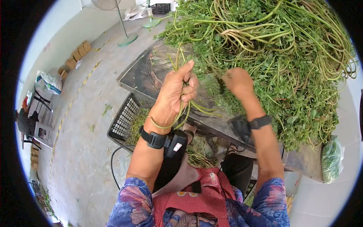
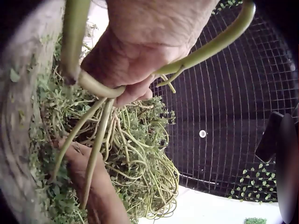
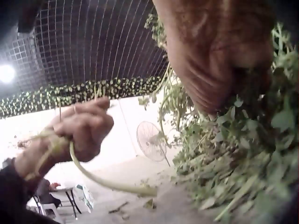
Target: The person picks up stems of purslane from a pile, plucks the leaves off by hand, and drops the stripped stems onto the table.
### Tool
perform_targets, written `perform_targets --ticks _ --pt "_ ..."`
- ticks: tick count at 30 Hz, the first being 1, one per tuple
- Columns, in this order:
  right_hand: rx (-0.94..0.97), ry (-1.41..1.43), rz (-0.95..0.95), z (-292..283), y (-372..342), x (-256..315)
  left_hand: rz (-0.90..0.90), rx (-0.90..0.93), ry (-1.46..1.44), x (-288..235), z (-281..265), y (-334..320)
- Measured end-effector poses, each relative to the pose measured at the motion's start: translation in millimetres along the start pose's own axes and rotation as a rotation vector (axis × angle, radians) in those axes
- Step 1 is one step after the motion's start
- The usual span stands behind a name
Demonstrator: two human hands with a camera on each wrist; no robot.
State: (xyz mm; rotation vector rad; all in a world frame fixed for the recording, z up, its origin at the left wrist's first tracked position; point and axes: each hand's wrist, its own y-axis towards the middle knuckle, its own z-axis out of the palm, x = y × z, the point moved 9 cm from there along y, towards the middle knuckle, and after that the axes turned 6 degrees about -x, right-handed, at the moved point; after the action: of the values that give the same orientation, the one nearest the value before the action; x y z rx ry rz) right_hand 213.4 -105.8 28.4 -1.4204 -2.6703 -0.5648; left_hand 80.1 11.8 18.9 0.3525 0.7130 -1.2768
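Note:
My left hand (image 1: 177, 89) is raised over the near left edge of the dark table (image 1: 138, 72), its fingers curled round a few long green plant stems (image 1: 204, 109). Their ends stick out above the thumb and below the palm, and one loops across the wrist. In the left wrist view the thick stems (image 2: 98, 151) hang from under the fist. My right hand (image 1: 239, 83), slightly blurred, is at the left side of a big heap of leafy stems (image 1: 272, 75). Its fingers pinch a thin leafy stem (image 1: 216, 71); leaves partly hide the fingertips in the right wrist view.
A black plastic crate (image 1: 121, 121) with plant trimmings stands on the floor below the table's left side. More trimmings lie by the feet. A green plastic bag (image 1: 332, 160) sits at the table's right corner. Standing fans (image 1: 126, 39) and cardboard boxes (image 1: 77, 55) are farther off.

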Motion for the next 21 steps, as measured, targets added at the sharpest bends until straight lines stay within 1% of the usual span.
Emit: perform_targets --ticks 1,2,5,6,7,8,9,10,11,13,14,16,17,18,19,20,21 --pt "0.015 0.094 0.011 -11 -2 -14 0.006 -0.013 0.008 -2 -1 0" --pt "-0.033 0.217 -0.15 -20 -1 -27 0.008 -0.028 0.016 -1 -3 0" --pt "0.046 0.427 0.023 -50 -13 -83 -0.014 0.014 -0.012 1 2 0" --pt "0.027 0.511 0.02 -64 -21 -94 -0.015 0.018 -0.014 1 2 0" --pt "0.006 0.597 0.019 -77 -30 -103 -0.062 0.061 -0.063 6 6 0" --pt "0.0 0.597 0.021 -86 -37 -111 -0.109 0.105 -0.111 10 10 0" --pt "-0.034 0.694 0.047 -95 -44 -120 -0.111 0.11 -0.108 10 12 1" --pt "-0.068 0.792 0.073 -104 -51 -128 -0.176 0.138 -0.167 15 16 0" --pt "-0.073 0.794 0.078 -110 -58 -134 -0.243 0.166 -0.225 21 20 -1" --pt "-0.098 0.783 0.194 -119 -71 -153 -0.242 0.162 -0.214 23 21 -2" --pt "-0.104 0.785 0.192 -127 -78 -157 -0.234 0.157 -0.209 23 21 -1" --pt "-0.147 0.875 0.474 -130 -104 -190 -0.225 0.154 -0.205 23 21 -2" --pt "-0.149 0.874 0.473 -132 -115 -212 -0.215 0.149 -0.209 22 20 -2" --pt "-0.209 0.864 0.497 -137 -126 -249 -0.211 0.156 -0.214 21 20 0" --pt "-0.269 0.851 0.527 -139 -133 -273 -0.21 0.149 -0.197 23 18 2" --pt "-0.275 0.843 0.537 -134 -136 -277 -0.219 0.143 -0.177 28 19 3" --pt "-0.268 1.003 0.556 -124 -137 -275 -0.233 0.151 -0.173 34 23 4"
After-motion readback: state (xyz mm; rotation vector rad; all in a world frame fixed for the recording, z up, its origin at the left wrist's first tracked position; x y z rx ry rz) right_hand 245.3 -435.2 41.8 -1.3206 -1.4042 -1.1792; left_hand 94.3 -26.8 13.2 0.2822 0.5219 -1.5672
